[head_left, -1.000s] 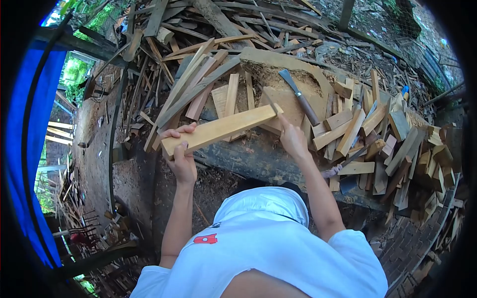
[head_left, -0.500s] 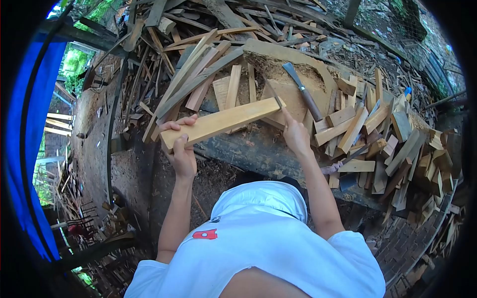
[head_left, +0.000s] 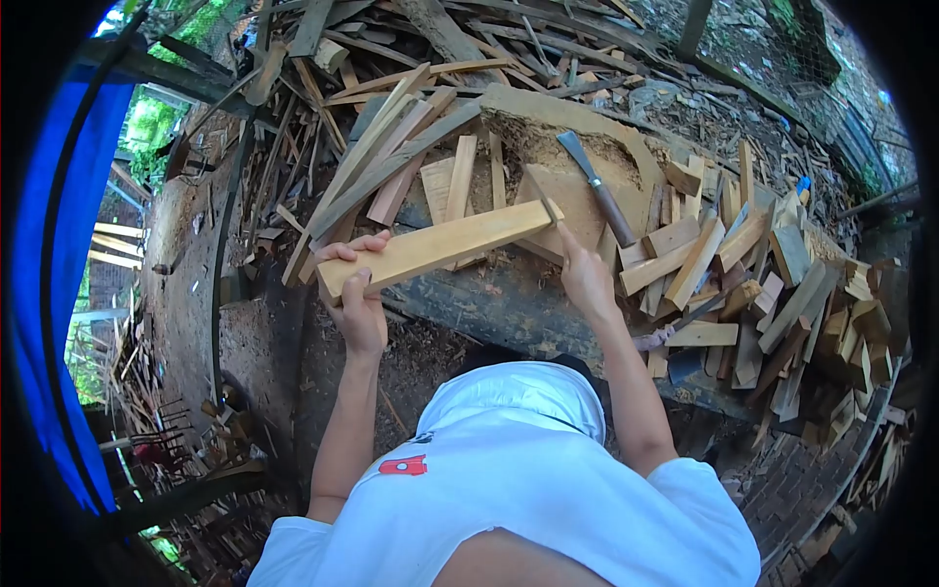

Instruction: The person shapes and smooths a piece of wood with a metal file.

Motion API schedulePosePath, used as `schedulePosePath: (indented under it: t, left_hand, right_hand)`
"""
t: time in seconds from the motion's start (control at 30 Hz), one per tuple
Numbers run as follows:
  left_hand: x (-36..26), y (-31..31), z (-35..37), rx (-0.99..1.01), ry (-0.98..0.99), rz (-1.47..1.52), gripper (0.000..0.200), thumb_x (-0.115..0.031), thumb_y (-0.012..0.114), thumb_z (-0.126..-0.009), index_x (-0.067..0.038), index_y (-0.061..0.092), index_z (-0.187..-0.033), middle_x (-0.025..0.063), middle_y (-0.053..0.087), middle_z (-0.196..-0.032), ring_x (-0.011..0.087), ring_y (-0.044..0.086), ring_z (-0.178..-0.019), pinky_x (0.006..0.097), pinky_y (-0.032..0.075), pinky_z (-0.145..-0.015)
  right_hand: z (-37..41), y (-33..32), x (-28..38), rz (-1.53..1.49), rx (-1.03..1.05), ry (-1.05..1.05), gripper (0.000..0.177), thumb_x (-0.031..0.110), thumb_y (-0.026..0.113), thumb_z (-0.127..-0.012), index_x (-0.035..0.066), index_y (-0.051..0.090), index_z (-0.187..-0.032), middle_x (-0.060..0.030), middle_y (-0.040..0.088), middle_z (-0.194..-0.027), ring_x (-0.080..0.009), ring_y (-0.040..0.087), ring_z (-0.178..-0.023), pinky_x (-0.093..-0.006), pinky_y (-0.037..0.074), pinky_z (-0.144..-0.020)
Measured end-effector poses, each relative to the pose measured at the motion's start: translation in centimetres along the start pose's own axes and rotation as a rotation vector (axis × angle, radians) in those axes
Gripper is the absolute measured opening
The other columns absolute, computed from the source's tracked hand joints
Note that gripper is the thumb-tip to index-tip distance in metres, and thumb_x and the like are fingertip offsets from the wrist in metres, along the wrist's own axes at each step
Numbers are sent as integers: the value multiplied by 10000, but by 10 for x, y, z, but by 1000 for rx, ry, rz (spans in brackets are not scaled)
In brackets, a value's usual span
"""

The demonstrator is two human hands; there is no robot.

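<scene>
My left hand (head_left: pixel 357 293) is closed around the left end of a pale wooden block (head_left: pixel 440 245), thumb on the near face and fingers over the far edge. The block is held up in the air, its right end slightly higher. At that right end, my right hand (head_left: pixel 587 279) is closed on a thin, dark, blade-like tool (head_left: pixel 547 201), which lies across the block's end. Its handle is hidden in the fingers. Just beyond, a chisel (head_left: pixel 595 186) with a wide metal blade and dark wooden handle rests on a hollowed wooden block (head_left: pixel 572 220).
Many cut wood pieces (head_left: pixel 694 259) are heaped to the right on a worn bench (head_left: pixel 469 303). Long boards (head_left: pixel 381 161) lean at the left, and a scrap pile (head_left: pixel 548 49) fills the back. A blue tarp (head_left: pixel 68 274) hangs at far left.
The scene has shifted slightly down in the view. Both hands keep their hold, and the thin tool stays at the block's right end with only a small shift.
</scene>
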State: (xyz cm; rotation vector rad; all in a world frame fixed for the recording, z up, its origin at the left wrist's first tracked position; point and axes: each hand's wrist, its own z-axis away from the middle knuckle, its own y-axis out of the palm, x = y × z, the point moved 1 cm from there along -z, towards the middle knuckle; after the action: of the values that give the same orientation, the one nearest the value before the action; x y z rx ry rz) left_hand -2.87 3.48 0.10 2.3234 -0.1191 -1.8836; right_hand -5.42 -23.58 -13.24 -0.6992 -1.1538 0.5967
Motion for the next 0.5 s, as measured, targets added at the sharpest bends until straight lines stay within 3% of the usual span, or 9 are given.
schedulePosePath:
  t: [0.37,0.5]
  left_hand:
    - [0,-4,1,-25,-24,-3,241,-29,425,-831,-95,393,-1060,177,596,-1071,358,525,-1224,488,390,-1059]
    - [-1,-2,5,-17,-39,6,239,-31,428,-834,-98,394,-1061,176,596,-1078,351,528,-1224,484,395,-1057]
  right_hand:
    - [8,5,-7,9,-21,-37,507,122,452,-948,239,433,-1442,-283,654,-842,-466,637,-805,-560,495,-741]
    - [1,11,-20,42,21,5,582,106,478,-903,259,403,-1459,-258,680,-880,-456,661,-820,-545,526,-724]
